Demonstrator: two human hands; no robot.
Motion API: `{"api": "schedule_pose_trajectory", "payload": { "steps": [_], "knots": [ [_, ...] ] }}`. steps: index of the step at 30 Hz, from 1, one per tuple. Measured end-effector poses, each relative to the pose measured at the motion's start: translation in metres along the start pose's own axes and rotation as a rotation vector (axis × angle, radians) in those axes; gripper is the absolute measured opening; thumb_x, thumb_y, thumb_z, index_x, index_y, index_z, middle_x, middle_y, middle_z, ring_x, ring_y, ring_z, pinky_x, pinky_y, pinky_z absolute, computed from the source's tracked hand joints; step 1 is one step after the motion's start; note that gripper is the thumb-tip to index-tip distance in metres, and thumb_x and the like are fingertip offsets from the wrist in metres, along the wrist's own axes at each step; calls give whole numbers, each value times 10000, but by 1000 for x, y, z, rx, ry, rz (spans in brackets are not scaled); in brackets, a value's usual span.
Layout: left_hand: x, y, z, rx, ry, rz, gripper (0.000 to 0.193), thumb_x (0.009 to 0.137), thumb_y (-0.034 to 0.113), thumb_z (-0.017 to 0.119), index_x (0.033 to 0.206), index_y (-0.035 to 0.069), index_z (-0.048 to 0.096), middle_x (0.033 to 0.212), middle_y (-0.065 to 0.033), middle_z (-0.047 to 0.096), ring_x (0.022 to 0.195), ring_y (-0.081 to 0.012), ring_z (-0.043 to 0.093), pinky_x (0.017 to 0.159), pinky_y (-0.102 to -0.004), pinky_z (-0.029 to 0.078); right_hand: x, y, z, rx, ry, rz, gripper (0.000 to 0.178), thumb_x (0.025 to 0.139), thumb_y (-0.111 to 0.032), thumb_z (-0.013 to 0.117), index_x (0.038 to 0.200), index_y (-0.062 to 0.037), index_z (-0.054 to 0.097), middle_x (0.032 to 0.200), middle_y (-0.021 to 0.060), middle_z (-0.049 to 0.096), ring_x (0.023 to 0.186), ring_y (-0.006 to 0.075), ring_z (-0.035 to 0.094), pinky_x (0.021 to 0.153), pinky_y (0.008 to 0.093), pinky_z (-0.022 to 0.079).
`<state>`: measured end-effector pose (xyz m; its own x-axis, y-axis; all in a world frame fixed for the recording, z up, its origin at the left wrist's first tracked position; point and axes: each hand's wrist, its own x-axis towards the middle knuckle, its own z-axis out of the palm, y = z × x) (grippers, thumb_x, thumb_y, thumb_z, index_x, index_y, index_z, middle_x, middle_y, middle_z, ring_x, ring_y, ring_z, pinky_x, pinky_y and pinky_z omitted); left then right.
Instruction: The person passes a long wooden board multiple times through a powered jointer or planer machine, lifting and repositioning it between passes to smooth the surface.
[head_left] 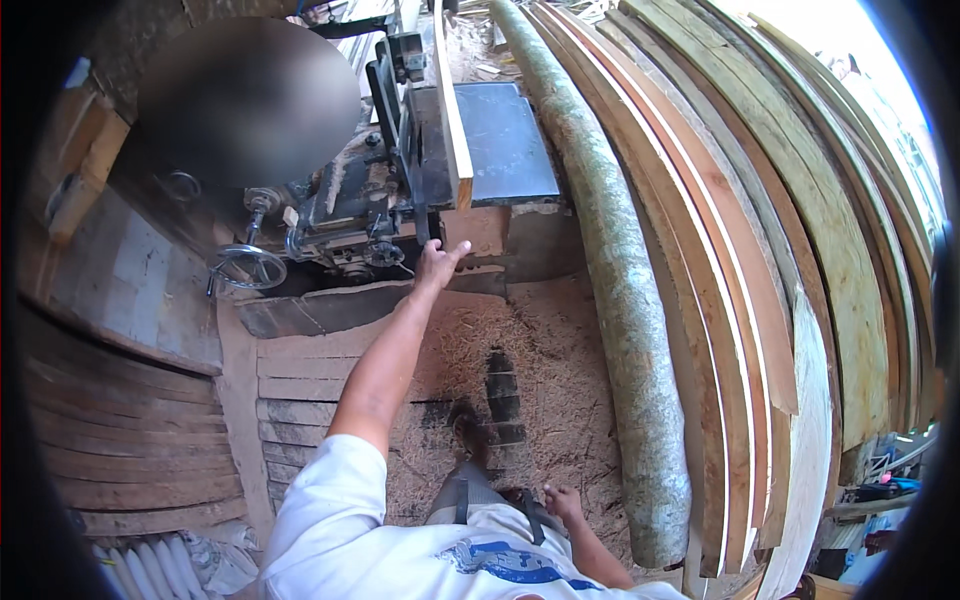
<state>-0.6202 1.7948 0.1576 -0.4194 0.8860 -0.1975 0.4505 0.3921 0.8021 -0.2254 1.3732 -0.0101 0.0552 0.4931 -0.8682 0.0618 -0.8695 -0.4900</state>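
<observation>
My left arm stretches forward, and my left hand [438,267] is just below the front end of an upright dark metal fence [419,190]. Its thumb stands apart from the fingers, and I see nothing held in it; whether it touches the fence is unclear. Just beyond the hand, a long narrow wooden board [459,150] lies along the fence on the woodworking machine's grey metal table [508,140], its near end facing me. My right hand [564,503] hangs low by my right side, loosely bent with a finger apart and no object visible in it.
A barked log [630,300] and a stack of long sawn planks [740,220] run along the right. A handwheel [250,267] sticks out on the machine's left. Sawdust [560,360] covers the wooden floor. Boards [140,430] stand at the left; the upper left is blurred.
</observation>
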Motion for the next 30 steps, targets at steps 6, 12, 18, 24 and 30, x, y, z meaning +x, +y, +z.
{"api": "schedule_pose_trajectory", "payload": {
  "steps": [6,12,18,24,30],
  "knots": [
    [-7,27,31,168,67,4,1098,577,646,737,1302,-100,384,1298,-289,470,1212,-360,481,1005,-407,394,-66,131,-93,171,198,62,189,838,-188,660,745,-44,581,579,61,557,438,151,528,359,283,394],
    [-113,-17,59,108,71,-23,870,550,458,789,1161,-98,517,1184,-275,559,1124,-344,551,953,-398,443,-110,217,-164,13,282,15,229,836,-230,666,764,-20,608,582,54,566,447,141,535,387,274,411],
    [-376,-93,96,-113,107,-124,647,501,187,697,1064,-60,493,982,-235,604,932,-350,595,815,-413,492,-118,169,-149,-130,109,-275,347,827,-366,682,757,-33,612,625,24,584,495,101,524,440,244,422],
    [-660,-142,85,-77,52,-239,552,526,195,680,974,-90,533,902,-248,631,879,-365,634,773,-408,512,-148,77,-20,-26,-486,-385,962,746,-728,533,1468,-193,189,1400,179,357,1226,346,406,946,581,329],
    [-881,-237,96,-84,32,-260,544,556,212,705,1019,-16,536,920,-230,639,869,-377,633,765,-439,509,-213,202,31,89,-675,-529,680,788,-466,621,1325,-115,395,926,80,546,747,169,552,610,322,469]
  ]
}}
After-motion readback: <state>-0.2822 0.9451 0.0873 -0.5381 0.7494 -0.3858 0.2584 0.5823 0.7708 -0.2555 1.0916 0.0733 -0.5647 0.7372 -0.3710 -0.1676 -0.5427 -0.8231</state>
